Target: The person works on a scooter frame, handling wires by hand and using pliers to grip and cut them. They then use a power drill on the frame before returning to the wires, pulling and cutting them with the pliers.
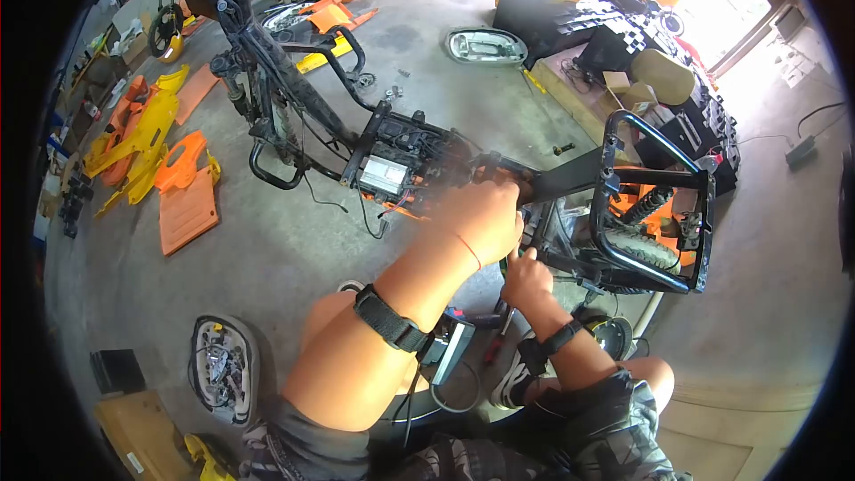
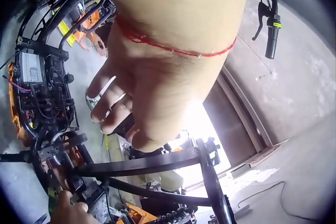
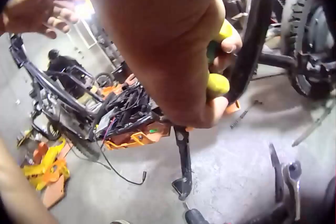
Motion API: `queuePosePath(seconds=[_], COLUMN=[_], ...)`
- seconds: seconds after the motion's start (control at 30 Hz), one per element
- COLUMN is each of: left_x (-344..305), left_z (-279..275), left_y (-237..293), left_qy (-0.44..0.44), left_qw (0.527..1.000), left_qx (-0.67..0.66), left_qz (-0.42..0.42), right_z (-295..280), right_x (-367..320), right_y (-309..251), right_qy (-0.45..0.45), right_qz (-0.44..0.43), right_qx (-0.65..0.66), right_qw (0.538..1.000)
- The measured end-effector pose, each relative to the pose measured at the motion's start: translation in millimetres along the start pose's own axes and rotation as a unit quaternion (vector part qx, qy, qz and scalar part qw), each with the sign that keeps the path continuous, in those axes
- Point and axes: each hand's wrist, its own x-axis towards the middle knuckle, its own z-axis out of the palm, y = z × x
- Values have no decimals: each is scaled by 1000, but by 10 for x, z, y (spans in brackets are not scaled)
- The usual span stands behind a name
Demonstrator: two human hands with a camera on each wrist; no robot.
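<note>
A black scooter frame (image 1: 570,180) with its seat rails (image 2: 147,163) stands in front of the person. The left hand (image 1: 481,221) is raised over the frame's middle; in the left wrist view this hand (image 2: 142,98) has its fingers loosely spread and slightly bent, with nothing visible in them. Lower and to its right, the right hand (image 1: 527,281) is at the near side of the frame. In the right wrist view the right hand (image 3: 184,77) grips a yellow-and-green handle (image 3: 218,85) beside a black tube. Where the tool's far end meets the frame is hidden.
Orange and yellow panels (image 1: 147,138) lie on the floor at left. A controller box (image 1: 385,175) with loose cables sits on the frame. Near the legs are a red-handled tool (image 1: 495,346) and a tray of small parts (image 1: 223,367). Wrenches (image 3: 292,182) show at lower right.
</note>
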Motion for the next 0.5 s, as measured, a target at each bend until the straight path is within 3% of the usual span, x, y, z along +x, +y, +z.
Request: queuePosePath(seconds=[0.13, 0.23, 0.27, 0.3, 0.33, 0.37, 0.43, 0.5], left_x=[-3, 1, -1, -3, -10, -4, -22, -8], left_z=[37, 52, 67, 81, 57, 32, 43, 53], left_y=[-29, -35, -39, -44, -18, 11, 34, 39], left_qy=[-32, -43, -31, -17, -17, -14, -16, -7], left_qw=[999, 999, 999, 1000, 1000, 1000, 1000, 999], left_qx=[-2, 9, 10, 10, 7, 12, 19, 38], left_qz=[18, 17, 17, 15, 13, 9, 6, 31], right_z=[121, 42, 72, 121, 265, 398, 531, 547], right_x=[242, 150, 186, 241, 316, 389, 405, 432], right_y=[36, 102, 155, 202, 226, 283, 334, 328], right_qy=[52, 45, -56, -154, -176, -177, -256, -244], right_qz=[-29, -34, -2, 30, 55, 56, 27, 19], right_qx=[-92, -6, 223, 436, 584, 583, 774, 769], right_qw=[994, 998, 973, 886, 790, 791, 579, 591])
